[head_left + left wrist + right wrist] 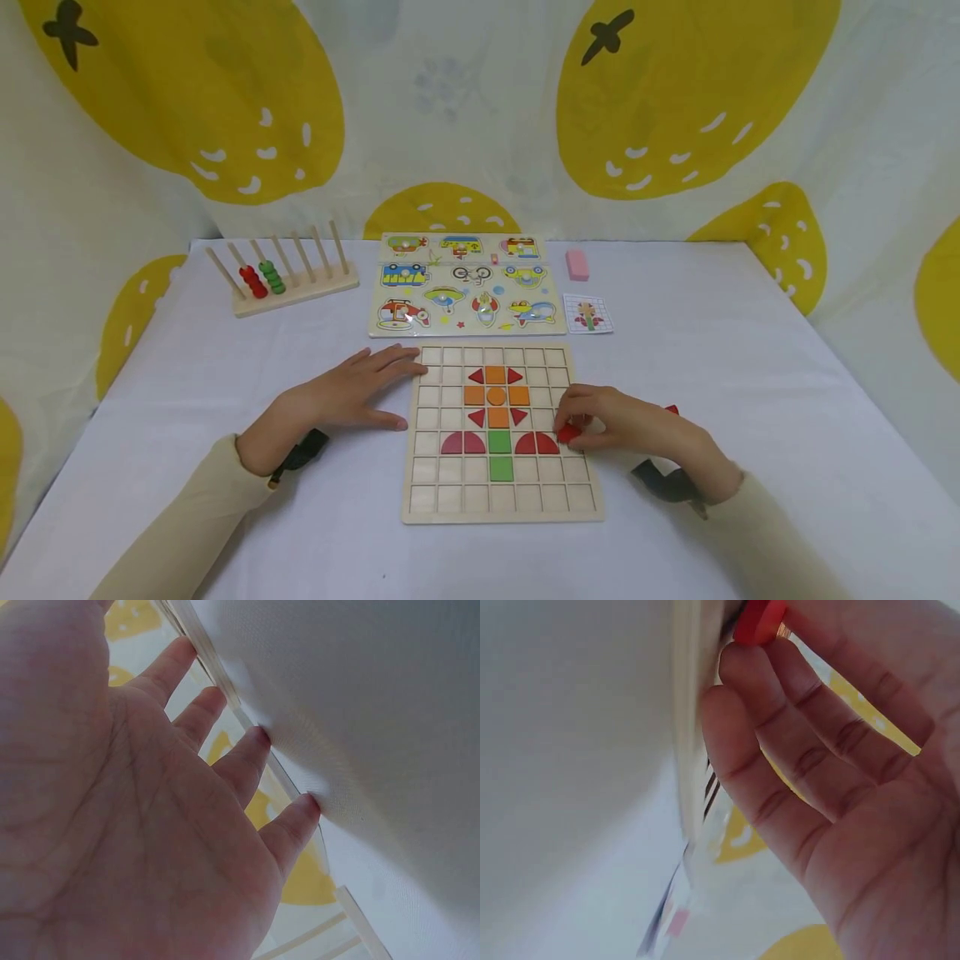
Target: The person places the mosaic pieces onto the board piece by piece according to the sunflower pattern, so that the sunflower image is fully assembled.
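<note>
A wooden grid board [450, 500] lies in the middle of the table, with orange squares, an orange circle [497, 397], red triangles [476, 377], two green squares [500, 469], and pink [452, 443] and red [548, 443] quarter-circle pieces in its cells. My right hand [622, 421] pinches a red pattern block [759, 621] over the board's right side; the fingers partly cover its shape. At the board's upper left edge, my left hand [352, 390] rests with fingers spread and holds nothing. In the left wrist view, its fingertips [306, 802] are at the tabletop.
Behind the board lies a vehicle peg puzzle [465, 325]. A pattern card [588, 314] and a pink eraser-like block [577, 265] are to its right. A peg stand [300, 293] with red and green beads stands at the back left. Another red piece [672, 409] shows behind my right wrist.
</note>
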A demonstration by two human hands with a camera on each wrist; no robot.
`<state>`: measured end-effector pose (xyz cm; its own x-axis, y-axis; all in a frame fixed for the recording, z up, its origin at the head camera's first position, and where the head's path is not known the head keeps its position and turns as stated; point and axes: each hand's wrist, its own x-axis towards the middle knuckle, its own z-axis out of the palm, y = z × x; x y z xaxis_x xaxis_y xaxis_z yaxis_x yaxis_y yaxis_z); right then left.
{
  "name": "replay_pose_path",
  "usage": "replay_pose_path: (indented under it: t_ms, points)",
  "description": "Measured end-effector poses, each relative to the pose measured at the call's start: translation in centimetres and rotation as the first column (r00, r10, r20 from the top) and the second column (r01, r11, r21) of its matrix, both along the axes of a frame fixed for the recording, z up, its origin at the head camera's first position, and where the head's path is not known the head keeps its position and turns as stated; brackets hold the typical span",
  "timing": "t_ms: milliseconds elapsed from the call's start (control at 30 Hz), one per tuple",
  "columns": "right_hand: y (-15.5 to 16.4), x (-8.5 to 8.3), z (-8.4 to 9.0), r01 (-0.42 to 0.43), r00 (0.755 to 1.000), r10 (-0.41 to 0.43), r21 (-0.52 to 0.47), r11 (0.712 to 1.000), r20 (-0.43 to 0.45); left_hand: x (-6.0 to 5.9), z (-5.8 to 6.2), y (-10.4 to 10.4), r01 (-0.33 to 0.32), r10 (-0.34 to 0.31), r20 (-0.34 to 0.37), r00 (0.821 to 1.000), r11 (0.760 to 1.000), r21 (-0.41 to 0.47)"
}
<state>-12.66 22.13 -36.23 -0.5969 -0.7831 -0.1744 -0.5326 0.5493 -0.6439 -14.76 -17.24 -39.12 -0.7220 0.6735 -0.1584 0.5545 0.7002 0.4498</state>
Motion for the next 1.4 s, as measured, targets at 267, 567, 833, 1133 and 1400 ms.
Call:
replay_pose_path:
  t_ms: [267, 567, 833, 1133, 1400]
  points:
    - [-2.0, 0.9, 0.0, -0.058, 0.998, 0.058, 0.033, 0.998, -0.009, 0.0, 0.1, -0.1, 0.001, -0.001, -0.005, 1.0, 1.0, 0.002]
    - [-3.9, 2.2, 0.0, -0.104, 0.994, 0.106, 0.079, 0.991, -0.015, 0.0, 0.0, 0.0, -0.002, 0.002, 0.011, 1.0, 1.0, 0.006]
    - [-4.5, 2.5, 0.3, -0.108, 0.992, 0.114, 0.115, 0.987, -0.046, 0.0, 0.2, 0.2, -0.004, 0.004, 0.013, 1.0, 1.0, 0.006]
    - [-4.6, 2.5, -0.4, -0.137, 0.988, 0.14, 0.046, 0.989, -0.064, 0.2, 0.4, 0.3, -0.012, 0.012, 0.017, 1.0, 1.0, 0.001]
    - [-4.6, 2.5, -0.7, -0.141, 0.987, 0.144, 0.051, 0.989, -0.072, 0.3, 0.4, 0.1, -0.014, 0.013, 0.021, 1.0, 1.0, 0.005]
